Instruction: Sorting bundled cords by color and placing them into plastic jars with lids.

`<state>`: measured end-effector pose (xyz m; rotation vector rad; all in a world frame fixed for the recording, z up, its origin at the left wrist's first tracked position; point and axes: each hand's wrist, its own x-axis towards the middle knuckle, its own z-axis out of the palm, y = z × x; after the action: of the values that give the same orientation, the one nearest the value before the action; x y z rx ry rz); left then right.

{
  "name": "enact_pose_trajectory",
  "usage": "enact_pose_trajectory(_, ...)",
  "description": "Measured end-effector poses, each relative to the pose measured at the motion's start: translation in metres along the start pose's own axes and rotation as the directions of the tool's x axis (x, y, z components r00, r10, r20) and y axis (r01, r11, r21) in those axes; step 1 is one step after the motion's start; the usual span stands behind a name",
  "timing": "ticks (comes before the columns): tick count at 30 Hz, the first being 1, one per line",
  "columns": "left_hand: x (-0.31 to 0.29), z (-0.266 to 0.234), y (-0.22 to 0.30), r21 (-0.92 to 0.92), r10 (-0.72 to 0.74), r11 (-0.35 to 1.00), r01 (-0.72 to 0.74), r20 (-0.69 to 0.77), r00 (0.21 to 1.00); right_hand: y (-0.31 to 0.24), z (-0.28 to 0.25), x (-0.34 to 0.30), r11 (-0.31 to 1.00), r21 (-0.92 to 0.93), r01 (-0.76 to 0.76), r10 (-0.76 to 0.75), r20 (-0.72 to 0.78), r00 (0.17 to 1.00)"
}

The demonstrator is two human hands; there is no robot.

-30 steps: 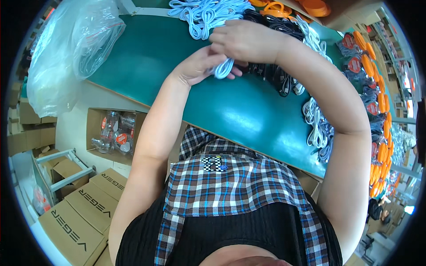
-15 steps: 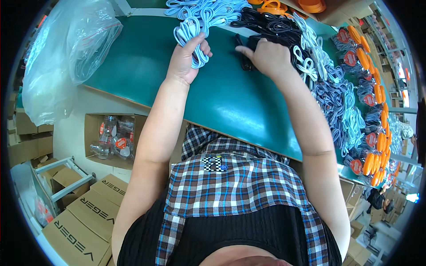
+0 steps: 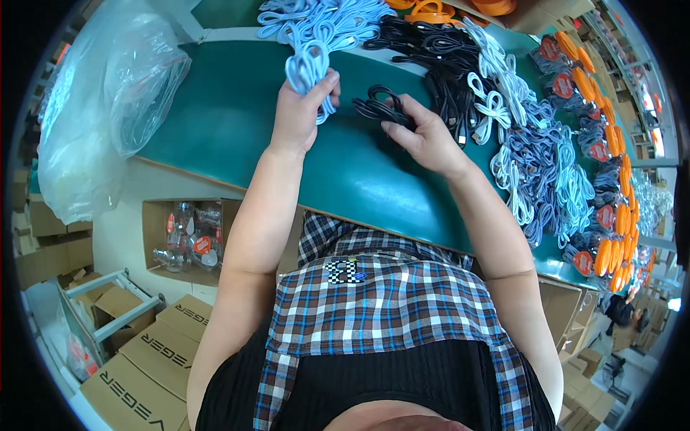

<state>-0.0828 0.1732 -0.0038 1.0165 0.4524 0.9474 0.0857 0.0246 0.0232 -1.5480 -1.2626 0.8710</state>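
Over the green table (image 3: 237,122), my left hand (image 3: 298,111) is closed round a looped bundle of light blue cable (image 3: 307,66). To the right, my right hand (image 3: 425,136) pinches a coiled black cable (image 3: 379,108) between thumb and fingers, its loops pointing left toward the blue bundle. The two bundles are apart. Beyond my hands lie a heap of light blue cables (image 3: 345,21) and a pile of black cables (image 3: 424,43). White cables (image 3: 492,108) lie right of the black ones, with grey-blue cables (image 3: 539,158) nearer me.
Containers with orange lids (image 3: 619,187) line the table's right side. A clear plastic bag (image 3: 108,108) hangs at the left. Below it, an open carton (image 3: 154,244) holds clear jars. Closed cardboard boxes (image 3: 154,359) stand lower left. Orange rings (image 3: 431,11) lie at the far edge.
My right hand has come away from the black pile, drawing a black cable coil left and nearer me. My left hand still grips the blue bundle, slightly nearer in the picture.
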Motion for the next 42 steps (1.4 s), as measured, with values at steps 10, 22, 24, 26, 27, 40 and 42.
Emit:
enact_pose_trajectory(10,-0.061,0.066,0.007,0.534,-0.021,0.062,-0.843,0.846,0.534,-0.023,-0.026,-0.045,0.873,0.009,-0.488,0.453,0.357,0.817)
enact_pose_trajectory(22,-0.044,0.058,-0.022,0.715,-0.060,0.396,-0.576,0.646,0.761,0.007,-0.160,-0.052,0.622,-0.767,0.161,-0.235,0.013,0.972)
enact_pose_trajectory(24,-0.045,0.066,-0.025,0.650,-0.031,0.674,-0.351,0.499,0.866,0.035,-0.180,-0.043,0.251,-0.943,0.218,-0.484,0.072,0.872)
enact_pose_trajectory(26,-0.044,0.073,-0.030,0.573,-0.037,0.787,-0.229,0.413,0.910,0.045,-0.184,-0.040,0.192,-0.956,0.221,-0.514,0.094,0.852)
enact_pose_trajectory(27,-0.043,0.077,-0.033,0.592,0.035,0.741,-0.318,0.439,0.898,0.047,-0.183,-0.039,0.231,-0.940,0.253,-0.549,0.088,0.831)
enact_pose_trajectory(40,-0.045,0.067,-0.046,0.571,-0.165,0.812,-0.118,0.419,0.893,0.050,-0.150,-0.043,0.590,-0.739,-0.326,0.052,-0.368,0.928)
enact_pose_trajectory(42,-0.046,0.064,-0.045,0.550,-0.174,0.831,-0.079,0.392,0.903,0.044,-0.148,-0.037,0.591,-0.739,-0.324,0.020,-0.388,0.921)
